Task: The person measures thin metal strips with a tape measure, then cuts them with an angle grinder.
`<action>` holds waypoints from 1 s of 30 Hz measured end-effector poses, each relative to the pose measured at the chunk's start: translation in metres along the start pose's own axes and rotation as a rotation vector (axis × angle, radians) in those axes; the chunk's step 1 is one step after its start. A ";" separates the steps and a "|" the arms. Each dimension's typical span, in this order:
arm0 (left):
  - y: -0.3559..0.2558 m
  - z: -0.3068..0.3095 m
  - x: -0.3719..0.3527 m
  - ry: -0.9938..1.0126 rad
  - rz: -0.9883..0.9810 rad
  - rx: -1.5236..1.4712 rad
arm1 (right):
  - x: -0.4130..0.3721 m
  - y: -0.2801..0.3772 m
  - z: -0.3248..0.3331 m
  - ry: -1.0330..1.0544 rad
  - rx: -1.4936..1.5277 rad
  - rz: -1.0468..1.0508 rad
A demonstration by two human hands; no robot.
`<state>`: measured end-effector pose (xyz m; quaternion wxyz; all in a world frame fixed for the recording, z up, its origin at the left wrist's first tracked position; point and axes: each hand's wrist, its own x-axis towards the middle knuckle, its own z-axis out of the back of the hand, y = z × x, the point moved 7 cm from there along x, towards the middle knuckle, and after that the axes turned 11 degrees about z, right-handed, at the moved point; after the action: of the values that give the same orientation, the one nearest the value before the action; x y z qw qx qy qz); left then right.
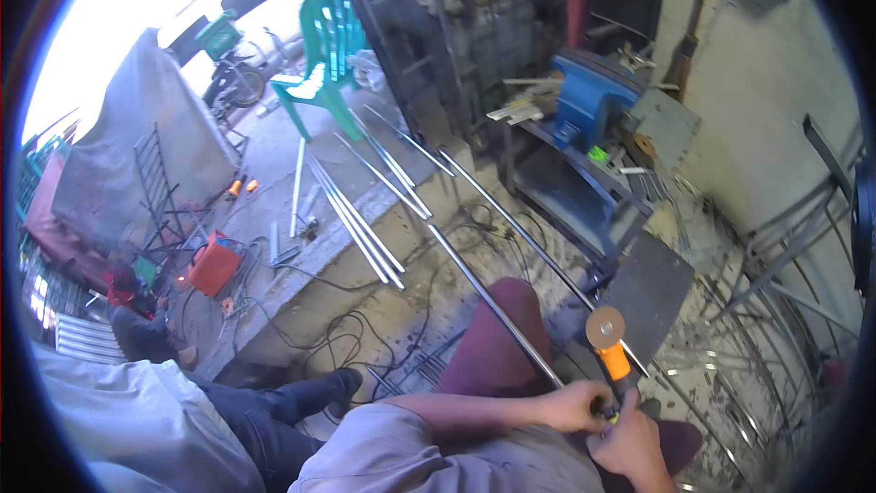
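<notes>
An angle grinder (613, 361) with an orange head and a brown disc points away from me over my lap. My right hand (631, 445) is closed around its dark rear end. Just beside it, my left hand (577, 405) has its fingers curled, near a small yellow-green spot between both hands; what it grips is hidden. A long shiny metal tube (484, 292) runs over my left knee, its near end by my left hand. Another long tube (520, 228) lies farther right, reaching past the grinder.
A blue bench vise (589, 96) is mounted on a metal stand at right. Several tubes (356, 219) lie on the concrete step beside a green plastic chair (324, 55). Cables (351, 342) tangle on the floor. One person (137, 420) is close at left; another (137, 315) crouches beyond.
</notes>
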<state>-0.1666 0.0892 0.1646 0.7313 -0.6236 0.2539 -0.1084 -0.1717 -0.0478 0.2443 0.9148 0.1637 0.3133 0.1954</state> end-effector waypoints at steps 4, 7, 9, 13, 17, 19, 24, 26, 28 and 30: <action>-0.015 0.083 -0.004 -0.118 0.174 -0.177 | -0.026 -0.023 0.005 0.028 0.028 -0.104; 0.009 0.248 -0.014 -0.481 0.372 0.146 | -0.062 -0.081 -0.001 -0.061 -0.060 -0.091; 0.028 0.350 -0.048 -0.907 0.428 -0.295 | -0.090 -0.121 -0.003 -0.167 -0.154 -0.146; 0.104 0.515 -0.102 -1.250 0.484 0.120 | -0.137 -0.166 0.001 -0.306 -0.047 -0.451; 0.150 0.538 -0.113 -1.190 0.617 0.358 | -0.160 -0.154 -0.005 -0.391 -0.103 -0.449; 0.157 0.533 -0.110 -1.180 0.618 0.386 | -0.169 -0.152 -0.013 -0.420 -0.141 -0.429; 0.151 0.511 -0.105 -1.095 0.671 0.532 | -0.184 -0.161 -0.024 -0.414 -0.125 -0.489; 0.144 0.497 -0.109 -1.151 0.657 0.557 | -0.184 -0.163 -0.030 -0.413 -0.134 -0.487; 0.189 0.496 -0.117 -1.412 0.466 0.222 | -0.184 -0.167 -0.039 -0.424 -0.138 -0.468; 0.221 0.461 -0.128 -1.349 0.519 -0.280 | -0.182 -0.174 -0.047 -0.454 -0.138 -0.431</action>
<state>-0.0764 0.5895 0.0241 0.6442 -0.5622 -0.1000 0.5089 -0.2895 -0.2751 0.2287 0.9906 0.0704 0.1147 -0.0236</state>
